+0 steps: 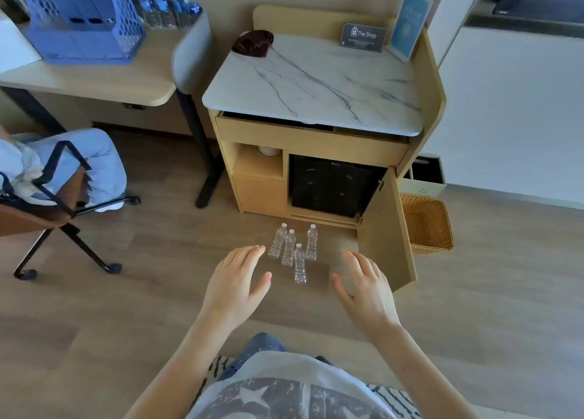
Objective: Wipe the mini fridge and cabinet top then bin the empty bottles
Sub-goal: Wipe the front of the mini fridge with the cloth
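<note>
Because the four empty bottles (292, 252) stand upright in a tight cluster on the wooden floor (158, 292), just in front of the cabinet, they look gathered there for easy collection and to be out of the way of the wiping. Both hands hang over them and hold nothing. The left hand (234, 287) is at the lower centre of the frame and the right hand (363, 289) is to its right, both palms down, with fingers (254, 251) straight and loosely spread.

The cluster shows in the gap between the two hands, mostly a little beyond the fingertips toward the cabinet. The nearest bottle sits about level with the thumbs. No finger touches a bottle, and the steep downward view hides how high above them the hands are. Hands on either side of the cluster suggest a two-handed scoop.

At the centre of the frame the cabinet door (385, 229) stands swung open to the right, exposing the black mini fridge (328, 184) for wiping. A dark brown cloth (252, 43) lies bunched at the upper left corner of the cabinet's marbled surface (316, 80), handy for that job. Right of the door sit a wicker basket (426, 225) and, behind it, a pale bin (420, 191), the likely place for the bottles.
</note>
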